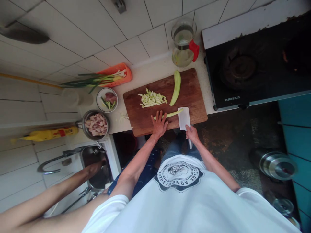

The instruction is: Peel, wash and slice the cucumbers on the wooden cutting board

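Right hand [192, 133] fingers grip cleaver [184, 118]; left hand [159, 124] fingers spread, pinning vegetable strip [171, 114]; co-worker's arm [60, 189] over sink [96, 168].

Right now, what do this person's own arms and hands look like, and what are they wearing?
Both arms are bare from the short white T-shirt sleeves down. The left hand and right hand wear no gloves; no rings or watch can be made out. The white shirt bears a round dark emblem with lettering.

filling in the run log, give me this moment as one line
left hand: pressing green strip on cutting board | right hand: gripping cleaver, blade on board | cut pile behind
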A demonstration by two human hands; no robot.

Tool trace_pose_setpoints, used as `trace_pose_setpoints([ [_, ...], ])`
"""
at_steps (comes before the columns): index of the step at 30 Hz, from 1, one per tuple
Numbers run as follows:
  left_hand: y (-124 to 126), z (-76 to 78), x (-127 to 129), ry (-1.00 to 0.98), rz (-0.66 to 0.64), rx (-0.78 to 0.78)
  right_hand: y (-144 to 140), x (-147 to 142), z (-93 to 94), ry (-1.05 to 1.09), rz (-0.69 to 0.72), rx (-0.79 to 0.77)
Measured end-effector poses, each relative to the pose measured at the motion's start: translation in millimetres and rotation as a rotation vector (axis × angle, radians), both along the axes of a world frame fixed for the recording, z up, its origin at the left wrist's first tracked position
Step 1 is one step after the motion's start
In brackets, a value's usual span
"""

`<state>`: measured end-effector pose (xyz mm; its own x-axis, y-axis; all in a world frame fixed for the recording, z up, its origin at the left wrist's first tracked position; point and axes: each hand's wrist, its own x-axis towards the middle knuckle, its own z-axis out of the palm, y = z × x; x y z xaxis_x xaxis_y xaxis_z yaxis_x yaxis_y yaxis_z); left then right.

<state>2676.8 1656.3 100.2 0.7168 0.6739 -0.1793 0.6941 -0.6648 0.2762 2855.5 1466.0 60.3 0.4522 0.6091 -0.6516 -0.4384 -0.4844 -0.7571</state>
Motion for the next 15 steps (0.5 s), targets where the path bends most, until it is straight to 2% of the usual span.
trace_pose_setpoints([
  [3, 0.4, -5.1, -8.9, -0.024, 0.040, -0.005, 0.8, -3.4, -1.4, -0.026, -0.001, -0.013],
  [8, -1.3, -12.4, -6.5, -0.116, 0.060, -0.019, 3.6, -9.6, 2.0, -0.072, 0.026, -0.026],
  [15, -3.2, -9.1, -5.0, -0.124, 0.071, -0.027, 9.4, -16.0, 14.8, -0.131, 0.107, -0.068],
])
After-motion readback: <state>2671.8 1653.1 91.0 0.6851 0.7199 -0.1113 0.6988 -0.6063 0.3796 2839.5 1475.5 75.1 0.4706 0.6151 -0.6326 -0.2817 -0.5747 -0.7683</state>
